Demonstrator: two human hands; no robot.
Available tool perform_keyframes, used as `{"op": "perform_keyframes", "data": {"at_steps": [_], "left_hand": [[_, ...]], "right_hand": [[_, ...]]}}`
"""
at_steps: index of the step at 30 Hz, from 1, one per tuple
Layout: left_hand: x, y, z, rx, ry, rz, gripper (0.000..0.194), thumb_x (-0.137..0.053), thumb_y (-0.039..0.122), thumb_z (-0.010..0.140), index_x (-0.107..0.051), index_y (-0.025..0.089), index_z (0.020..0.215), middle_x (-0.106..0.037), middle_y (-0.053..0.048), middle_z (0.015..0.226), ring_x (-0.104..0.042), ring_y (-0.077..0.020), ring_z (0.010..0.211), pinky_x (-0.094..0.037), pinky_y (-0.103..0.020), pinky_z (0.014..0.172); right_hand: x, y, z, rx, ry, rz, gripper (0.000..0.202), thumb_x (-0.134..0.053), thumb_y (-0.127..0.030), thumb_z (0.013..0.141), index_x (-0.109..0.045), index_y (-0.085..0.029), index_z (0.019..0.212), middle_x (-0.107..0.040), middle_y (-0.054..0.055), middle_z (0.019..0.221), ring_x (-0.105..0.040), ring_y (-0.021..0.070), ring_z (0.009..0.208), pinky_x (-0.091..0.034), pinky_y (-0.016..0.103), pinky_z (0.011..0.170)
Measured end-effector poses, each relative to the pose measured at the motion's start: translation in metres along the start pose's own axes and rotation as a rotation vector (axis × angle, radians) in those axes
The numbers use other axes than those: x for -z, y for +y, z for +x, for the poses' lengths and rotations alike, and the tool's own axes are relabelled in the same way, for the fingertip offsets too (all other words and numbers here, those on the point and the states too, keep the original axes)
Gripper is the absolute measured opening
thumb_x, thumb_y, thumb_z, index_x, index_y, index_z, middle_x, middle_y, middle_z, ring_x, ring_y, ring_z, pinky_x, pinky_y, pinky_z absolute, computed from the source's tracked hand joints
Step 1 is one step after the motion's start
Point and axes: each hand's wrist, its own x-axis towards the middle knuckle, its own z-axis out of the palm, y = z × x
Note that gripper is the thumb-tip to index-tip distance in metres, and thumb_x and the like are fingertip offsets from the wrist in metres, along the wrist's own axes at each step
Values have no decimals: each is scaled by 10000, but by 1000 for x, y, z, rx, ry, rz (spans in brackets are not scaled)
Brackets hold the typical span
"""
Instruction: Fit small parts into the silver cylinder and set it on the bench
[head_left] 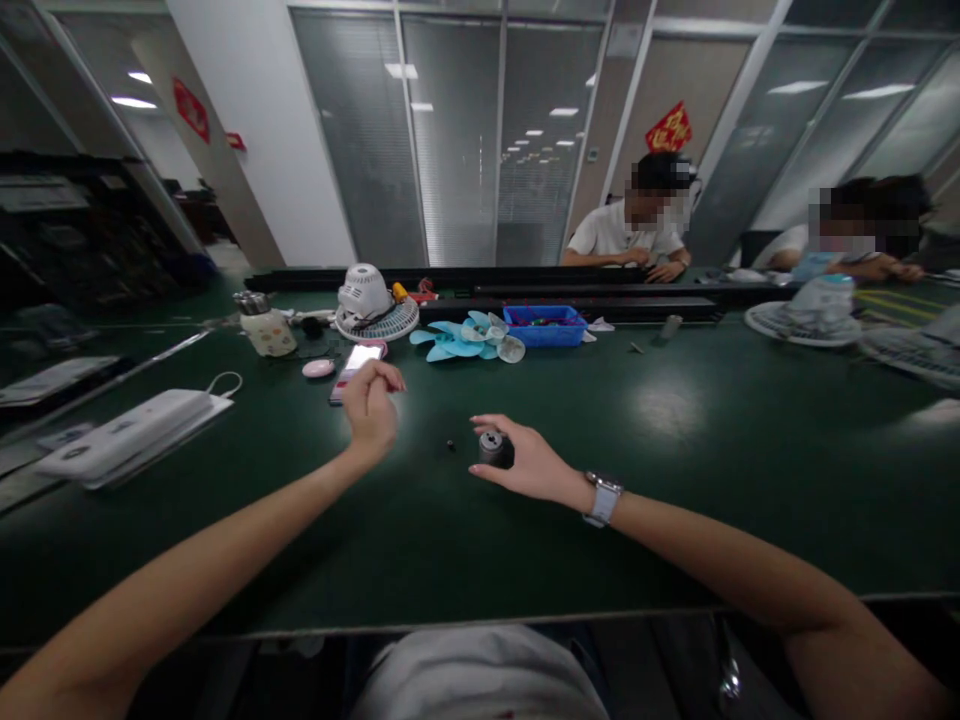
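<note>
A small dark metal cylinder (491,447) with holes in its top face stands upright on the green table. Around it curves my right hand (529,460), thumb on the near side and fingers on the far side, spread apart; I see no firm grip. A tiny dark piece (451,445), too small to name, lies to the left of the cylinder. My left hand (372,405) is raised beside a pink-edged phone (360,362) with a lit screen, partly covering it. Its fingers are bent and drawn together, and whatever may be between them is hidden.
Light-blue fan blades (457,340), a blue bin (545,327) of small parts and a white fan housing (365,295) on its grille stand farther back. A patterned bottle (266,330) and a white case (142,435) are at left. Two people sit across the table.
</note>
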Motion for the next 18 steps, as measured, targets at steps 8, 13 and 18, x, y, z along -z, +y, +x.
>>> {"op": "perform_keyframes", "data": {"at_steps": [8,13,18], "left_hand": [[-11,-34,-16,171,-405,145,181,-365,142,660,-442,207,510,-428,20,498,-436,-149,543,-316,-279,563],[-9,-33,-13,212,-441,193,162,-360,164,634,-447,211,507,-417,22,480,-434,-158,548,-298,-284,569],[-9,-34,-14,191,-464,205,161,-364,176,629,-456,212,502,-421,20,476,-434,-160,542,-300,-284,570]], "right_hand": [[58,76,2,-180,147,-181,348,-701,-357,779,-641,-213,1090,-704,48,995,-670,195,874,-530,341,800],[140,164,-14,-524,567,-551,401,-713,-367,737,-646,-171,1080,-703,113,1008,-661,251,912,-506,375,829],[191,198,-47,-766,770,-621,501,-699,-393,732,-602,-139,1152,-674,178,1068,-627,304,977,-471,436,863]]}}
